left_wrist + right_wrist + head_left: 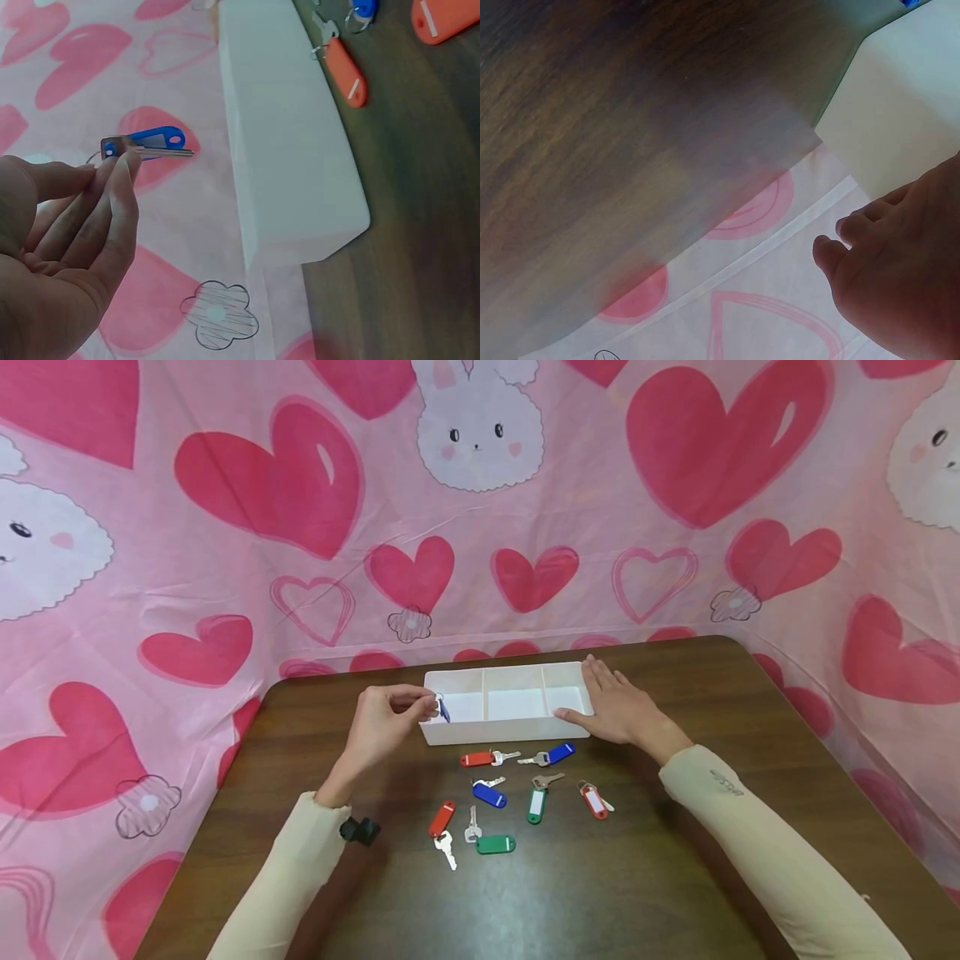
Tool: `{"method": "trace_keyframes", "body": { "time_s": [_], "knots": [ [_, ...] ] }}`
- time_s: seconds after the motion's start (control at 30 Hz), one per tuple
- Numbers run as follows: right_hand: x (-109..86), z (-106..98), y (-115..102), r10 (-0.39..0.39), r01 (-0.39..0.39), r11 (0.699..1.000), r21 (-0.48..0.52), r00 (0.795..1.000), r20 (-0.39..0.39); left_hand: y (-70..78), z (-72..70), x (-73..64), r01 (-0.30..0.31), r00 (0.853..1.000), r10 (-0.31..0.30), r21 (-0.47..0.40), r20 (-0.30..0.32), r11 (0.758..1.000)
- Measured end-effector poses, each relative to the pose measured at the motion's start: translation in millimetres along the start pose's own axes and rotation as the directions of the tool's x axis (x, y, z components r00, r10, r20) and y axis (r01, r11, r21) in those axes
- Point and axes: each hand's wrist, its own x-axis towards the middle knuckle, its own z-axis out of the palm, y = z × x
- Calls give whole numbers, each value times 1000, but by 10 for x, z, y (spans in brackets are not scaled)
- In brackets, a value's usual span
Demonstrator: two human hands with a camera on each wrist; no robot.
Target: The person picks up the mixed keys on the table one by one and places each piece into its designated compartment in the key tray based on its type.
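My left hand (pixel 384 720) pinches a key with a blue tag (pixel 445 711) at the left end of a white three-compartment box (pixel 502 732). In the left wrist view the key (pixel 169 153) and its blue tag (pixel 176 136) stick out past the fingertips. My right hand (pixel 618 706) rests on the box's right end, thumb at the front rim and the other fingers toward the back. The right wrist view shows that hand (pixel 900 255) against the white box wall (pixel 892 97). No keys show in the middle and right compartments.
In front of the box lie several tagged keys: red tags (pixel 476 760) (pixel 442 818) (pixel 594 802), blue tags (pixel 561 753) (pixel 489 794) and green tags (pixel 536 806) (pixel 496 844). A pink heart-patterned cloth (pixel 465 602) hangs behind the brown table (pixel 600 893).
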Motion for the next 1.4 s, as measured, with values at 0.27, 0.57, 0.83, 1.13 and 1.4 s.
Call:
{"method": "trace_keyframes", "body": {
  "time_s": [0.27, 0.57, 0.83, 1.13, 1.4],
  "knots": [
    [1, 2, -19, -3, 3, 1000, 3, 1000, 13, -16, -35, 129, 61, 998, -61, -23, 26, 998],
    [-13, 2, -39, -6, 6, 1000, 16, 1000, 17, -31, -76, 228, 85, 995, -84, -30, 45, 996],
    [-20, -30, -40, -4, 3, 1000, 28, 1000, 29, -3, -103, 377, 89, 993, -87, -26, 76, 996],
    [1, -48, 21, -9, 9, 1000, 9, 1000, 17, -1, -73, 556, 97, 990, -88, -75, 112, 992],
    [21, -27, 25, -17, 16, 1000, 26, 1000, 24, -12, -86, 659, 151, 979, -145, -30, 142, 988]
  ]
}}
